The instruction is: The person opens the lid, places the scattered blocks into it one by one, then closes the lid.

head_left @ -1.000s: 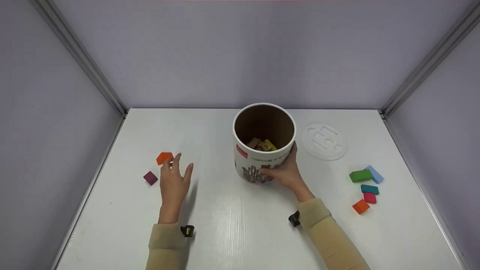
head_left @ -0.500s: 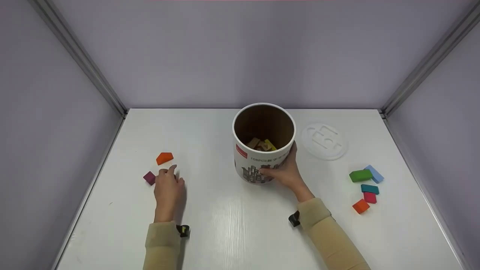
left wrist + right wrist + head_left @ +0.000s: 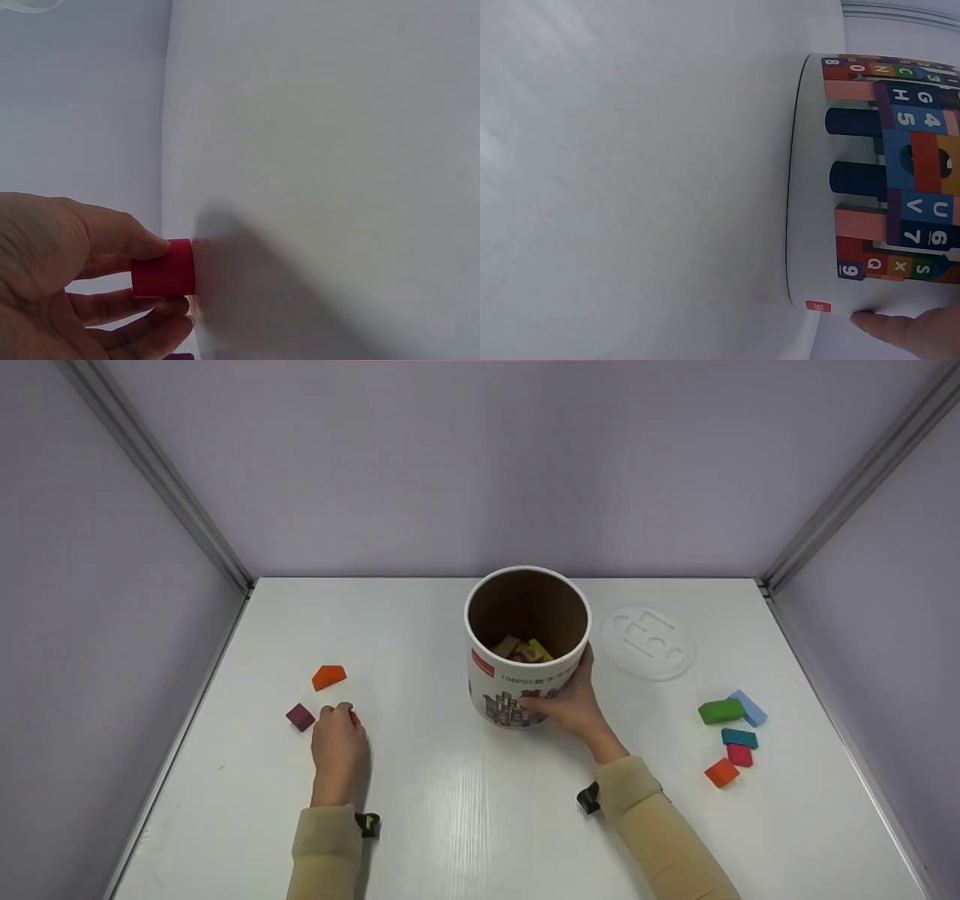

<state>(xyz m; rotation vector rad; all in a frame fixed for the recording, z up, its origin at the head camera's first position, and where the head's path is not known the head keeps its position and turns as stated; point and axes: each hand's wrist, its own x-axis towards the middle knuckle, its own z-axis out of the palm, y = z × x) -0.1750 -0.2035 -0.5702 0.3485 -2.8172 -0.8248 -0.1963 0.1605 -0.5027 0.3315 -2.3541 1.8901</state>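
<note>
At the table's left side, my left hand (image 3: 337, 744) pinches a red block (image 3: 166, 270) between thumb and fingers. In the head view the hand mostly hides this block. A dark purple cube (image 3: 301, 718) lies just left of the hand, and an orange angled block (image 3: 328, 676) lies beyond the fingertips. My right hand (image 3: 570, 706) grips the lower right side of a tall white bucket (image 3: 487, 690), thumb across its front. The bucket stands upright without a lid, with several wooden blocks (image 3: 525, 651) inside, some plain and one yellow. Printed letter and number blocks (image 3: 915, 202) decorate its side.
A round white lid (image 3: 649, 643) lies right of the bucket. Farther right sit a green block (image 3: 721, 712), a light blue block (image 3: 750, 709), a teal block (image 3: 739, 739), a pink-red block (image 3: 739, 756) and an orange cube (image 3: 722, 773). Pale panels wall the table at back and sides.
My left hand has moved slightly down and left, away from the orange angled block, and its spread fingers have closed on the red block. The right hand and bucket stay put.
</note>
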